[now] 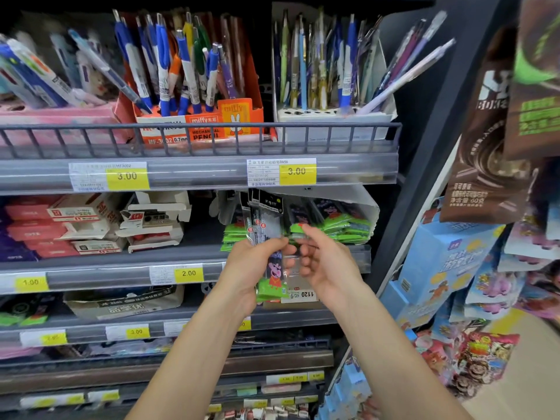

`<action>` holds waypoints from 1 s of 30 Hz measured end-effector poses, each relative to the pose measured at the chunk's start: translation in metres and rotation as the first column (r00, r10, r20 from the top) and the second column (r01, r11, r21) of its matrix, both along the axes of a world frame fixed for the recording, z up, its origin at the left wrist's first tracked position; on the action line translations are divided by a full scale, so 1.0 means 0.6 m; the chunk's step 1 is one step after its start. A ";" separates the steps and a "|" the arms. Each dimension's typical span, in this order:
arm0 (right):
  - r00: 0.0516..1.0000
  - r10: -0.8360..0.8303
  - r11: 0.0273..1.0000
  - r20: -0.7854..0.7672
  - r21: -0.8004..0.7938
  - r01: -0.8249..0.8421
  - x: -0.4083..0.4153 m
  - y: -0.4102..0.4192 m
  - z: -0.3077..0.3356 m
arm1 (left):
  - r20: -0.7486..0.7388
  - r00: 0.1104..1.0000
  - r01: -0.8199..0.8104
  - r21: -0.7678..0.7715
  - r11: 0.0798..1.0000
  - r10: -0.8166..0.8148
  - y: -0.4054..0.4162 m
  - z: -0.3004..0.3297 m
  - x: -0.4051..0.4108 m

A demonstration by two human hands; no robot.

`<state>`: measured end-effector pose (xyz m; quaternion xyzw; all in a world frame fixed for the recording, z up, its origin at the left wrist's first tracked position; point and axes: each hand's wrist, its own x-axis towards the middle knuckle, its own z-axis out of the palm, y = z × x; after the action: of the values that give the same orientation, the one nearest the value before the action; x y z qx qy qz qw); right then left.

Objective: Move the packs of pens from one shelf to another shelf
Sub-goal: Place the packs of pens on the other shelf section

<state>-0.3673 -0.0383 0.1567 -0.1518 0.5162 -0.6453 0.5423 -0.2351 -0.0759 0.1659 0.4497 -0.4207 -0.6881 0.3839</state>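
My left hand [253,262] grips a bundle of clear pen packs [266,234] with green bottoms and a pink cartoon pig, held upright in front of the second shelf. My right hand [325,262] is just right of the bundle, fingers curled and touching its edge; whether it grips is unclear. Behind the hands, more of the same green packs [342,227] lie stacked in a white cardboard box [368,207] on the second shelf [357,253].
The top shelf holds an orange mechanical pencil box [212,119] and a white pen stand [333,115] behind a wire rail. Red and white boxes [91,225] fill the second shelf's left. Hanging snack bags [500,147] and blue boxes [439,268] crowd the right.
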 end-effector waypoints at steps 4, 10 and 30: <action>0.987 -0.138 0.990 0.082 -0.019 0.140 -0.004 -0.023 0.007 | -0.039 0.999 -0.023 0.057 0.998 0.025 0.000 0.005 0.004; 0.955 -0.179 0.984 -0.237 -0.070 0.167 0.011 0.017 -0.015 | -0.081 0.997 -0.009 0.095 0.995 0.017 0.011 0.012 0.013; -0.280 -0.349 0.918 -0.894 -0.386 0.089 -0.067 0.024 -0.022 | -0.361 0.929 0.007 0.242 0.970 0.084 0.021 0.026 0.035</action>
<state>-0.4075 -0.0241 0.1437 -0.5427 0.7028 -0.4085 -0.2112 -0.2141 -0.0635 0.1817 0.3638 -0.2461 -0.7981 0.4124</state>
